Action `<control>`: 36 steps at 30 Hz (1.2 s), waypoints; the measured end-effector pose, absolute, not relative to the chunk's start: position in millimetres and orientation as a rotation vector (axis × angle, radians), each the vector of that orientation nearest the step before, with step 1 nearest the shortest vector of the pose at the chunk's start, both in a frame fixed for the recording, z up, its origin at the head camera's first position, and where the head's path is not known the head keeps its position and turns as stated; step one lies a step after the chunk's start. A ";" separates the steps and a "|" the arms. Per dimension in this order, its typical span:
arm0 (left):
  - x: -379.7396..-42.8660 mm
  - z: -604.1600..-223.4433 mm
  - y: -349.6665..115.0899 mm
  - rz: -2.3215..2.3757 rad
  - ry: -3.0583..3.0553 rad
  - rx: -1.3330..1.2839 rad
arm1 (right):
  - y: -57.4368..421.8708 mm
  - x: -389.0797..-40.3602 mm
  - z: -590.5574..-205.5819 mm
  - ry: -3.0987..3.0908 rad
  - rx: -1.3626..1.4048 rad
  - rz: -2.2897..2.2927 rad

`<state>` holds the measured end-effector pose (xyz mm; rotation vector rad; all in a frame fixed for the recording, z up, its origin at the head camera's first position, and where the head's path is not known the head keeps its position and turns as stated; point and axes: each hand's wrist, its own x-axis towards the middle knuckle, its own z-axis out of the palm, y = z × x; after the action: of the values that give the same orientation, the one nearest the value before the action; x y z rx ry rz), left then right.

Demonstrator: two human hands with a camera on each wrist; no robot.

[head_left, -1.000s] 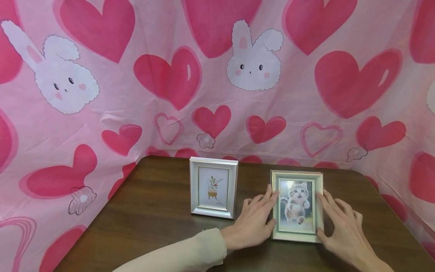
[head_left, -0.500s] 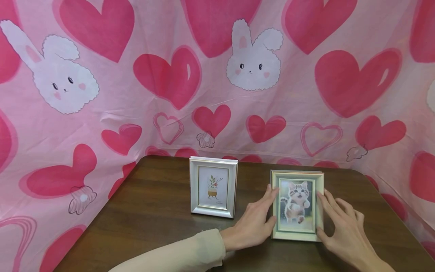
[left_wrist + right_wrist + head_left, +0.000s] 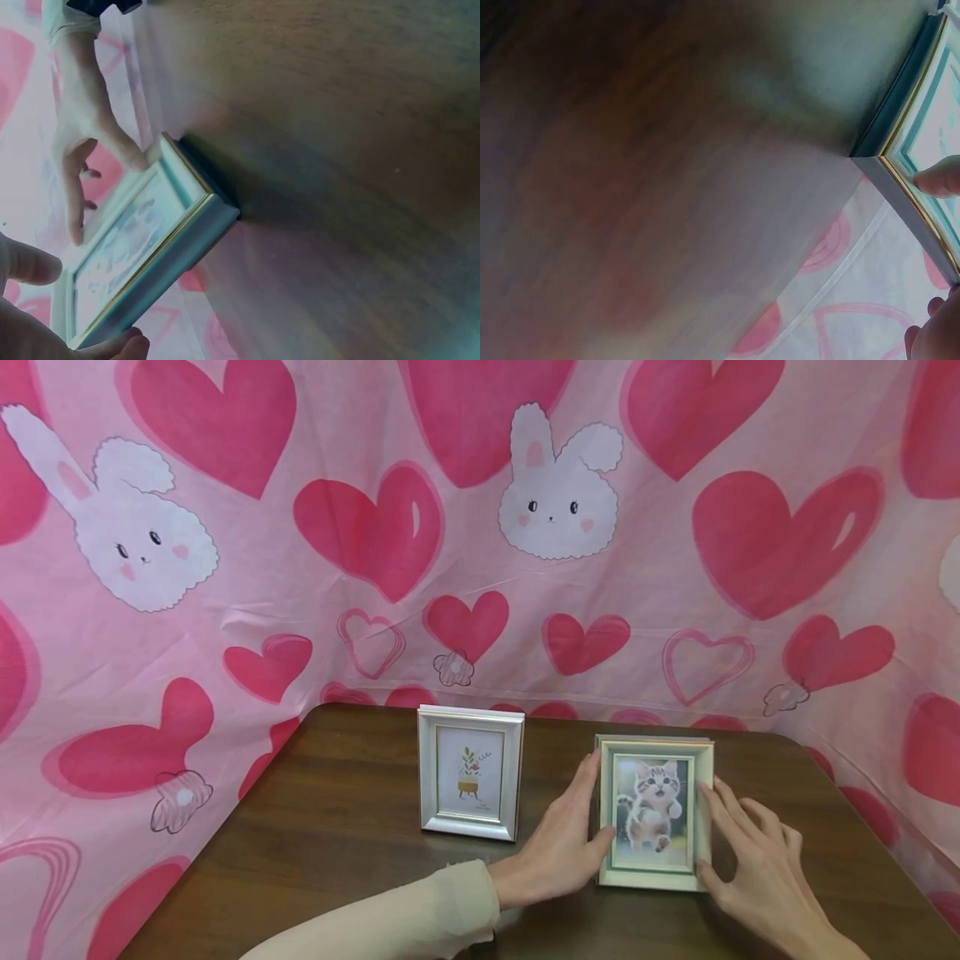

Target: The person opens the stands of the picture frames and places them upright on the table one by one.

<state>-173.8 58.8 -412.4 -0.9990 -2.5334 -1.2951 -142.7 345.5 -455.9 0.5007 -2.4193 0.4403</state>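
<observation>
A pale picture frame (image 3: 657, 878) with a kitten picture stands upright on the dark wooden table (image 3: 360, 868), at right of middle in the head view. My left hand (image 3: 551, 852) holds its left side. In the left wrist view the left thumb (image 3: 34, 264) is at the front and fingertips are at the frame's outer edge. My right hand (image 3: 765, 868) grips the opposite side. One right digit (image 3: 939, 178) lies on the frame's front in the right wrist view, with other fingers by its edge. The back of the frame is hidden.
A second, silver-white picture frame (image 3: 429, 777) with a potted-plant print stands to the left of my left hand. Behind the table hangs a pink cloth (image 3: 645, 568) with hearts and rabbit faces.
My left fingers have shifted from the front of the kitten frame's left edge to behind it, while the thumb stays in front. The frame has turned slightly. My right hand looks nearly still.
</observation>
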 end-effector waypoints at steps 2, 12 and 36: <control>-175.6 -411.3 59.3 -1.297 -2.519 -0.996 | 344.8 -142.8 -456.1 -2.414 0.502 0.440; -186.6 -400.9 60.4 -1.333 -2.528 -0.981 | 345.7 -142.2 -457.8 -2.388 0.504 0.435; -202.0 -396.0 60.6 -1.420 -2.436 -0.868 | 345.2 -138.7 -458.3 -2.369 0.504 0.430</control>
<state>-202.0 60.6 -396.0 -0.8683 -2.4359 -1.4203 -138.7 345.2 -458.3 0.5039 -2.3687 0.4300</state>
